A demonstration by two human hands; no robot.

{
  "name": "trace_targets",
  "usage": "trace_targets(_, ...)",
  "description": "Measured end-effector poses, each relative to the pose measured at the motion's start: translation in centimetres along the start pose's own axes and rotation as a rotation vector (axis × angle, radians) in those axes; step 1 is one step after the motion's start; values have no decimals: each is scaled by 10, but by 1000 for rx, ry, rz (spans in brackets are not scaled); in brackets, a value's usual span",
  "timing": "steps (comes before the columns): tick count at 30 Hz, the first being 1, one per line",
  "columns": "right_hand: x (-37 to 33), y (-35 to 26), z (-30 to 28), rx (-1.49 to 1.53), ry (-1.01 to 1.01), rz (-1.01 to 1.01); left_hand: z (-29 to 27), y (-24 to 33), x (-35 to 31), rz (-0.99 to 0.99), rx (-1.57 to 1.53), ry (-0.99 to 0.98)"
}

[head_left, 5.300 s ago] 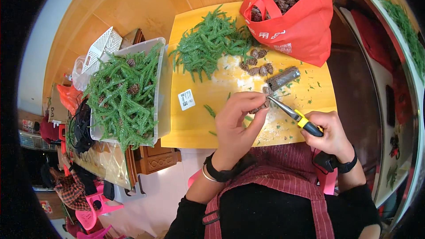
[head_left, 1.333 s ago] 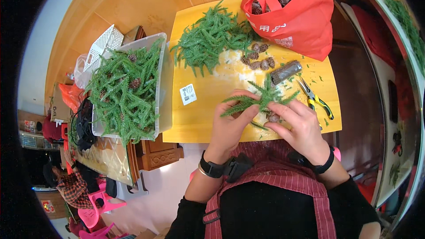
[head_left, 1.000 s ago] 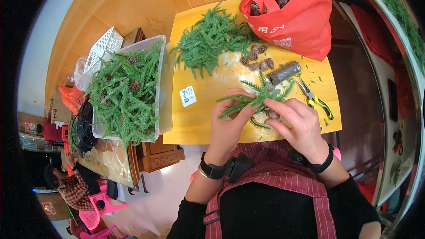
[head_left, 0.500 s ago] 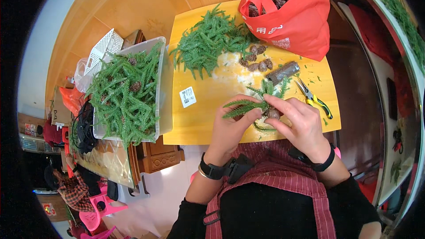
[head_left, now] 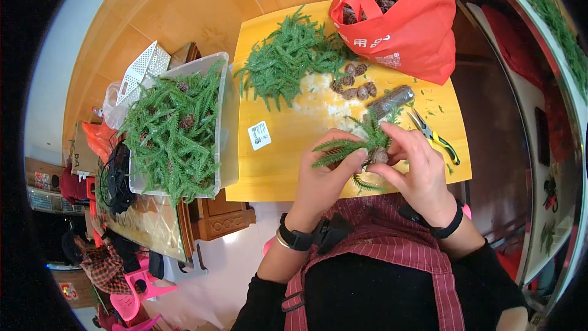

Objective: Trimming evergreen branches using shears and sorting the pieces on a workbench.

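Observation:
Close to the table's front edge, my left hand [head_left: 324,175] pinches an artificial green pine sprig [head_left: 340,146] between thumb and fingers. At the sprig's base sits a brown pine cone [head_left: 380,155]. My right hand [head_left: 422,162] curls around the cone side, its thumb against the cone and its forefinger by the upright needles. Right of the hands lie pliers [head_left: 440,140] with yellow and black handles, jaws apart. Behind the hands rests a dark cylindrical bundle [head_left: 392,102] in clear wrap. Several loose pine cones [head_left: 350,93] lie beyond it.
A heap of green sprigs [head_left: 288,55] covers the table's far left. At the far right stands a red bag [head_left: 422,43] of pine cones. A clear plastic bin [head_left: 228,153] full of sprigs is left of the yellow table [head_left: 275,175]. A white label [head_left: 259,135] lies nearby.
The sprig and cone have turned slightly in my hands. My right forefinger has shifted a little to the right, off the sprig's middle. The things on the table stay put.

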State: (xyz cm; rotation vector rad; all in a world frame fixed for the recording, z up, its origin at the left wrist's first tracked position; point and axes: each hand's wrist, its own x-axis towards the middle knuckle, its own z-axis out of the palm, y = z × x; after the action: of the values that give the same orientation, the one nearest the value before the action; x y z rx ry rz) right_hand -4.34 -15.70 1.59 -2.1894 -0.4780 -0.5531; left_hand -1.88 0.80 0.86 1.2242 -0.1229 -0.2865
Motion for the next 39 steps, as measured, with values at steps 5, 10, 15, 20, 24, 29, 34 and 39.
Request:
trace_targets(5, 2, -3, 0, 62, 42, 11, 0, 1, 1, 69, 43, -37)
trace_targets(10, 3, -7, -4, -14, 39, -31, -1, -1, 1, 72, 16, -65)
trace_targets(15, 5, -9, -2, -24, 80, -6, 0, 0, 2, 135, 76, -86)
trace_targets(20, 6, -13, -4, 68, 42, 71, 2, 5, 0, 113, 11, -97)
trace_targets(24, 7, -14, -6, 114, 14, 70, -2, 6, 0, 143, 147, -118)
trace_targets(29, 7, -13, -5, 202, -15, 41, -7, 1, 0, 324, 317, -137)
trace_targets(34, 10, -16, -13, 217, -50, 72, -3, 3, -5, 281, 414, -73)
trace_targets(39, 30, -15, -40, 145, -95, -34, 0, 2, -10, 349, 308, -60)
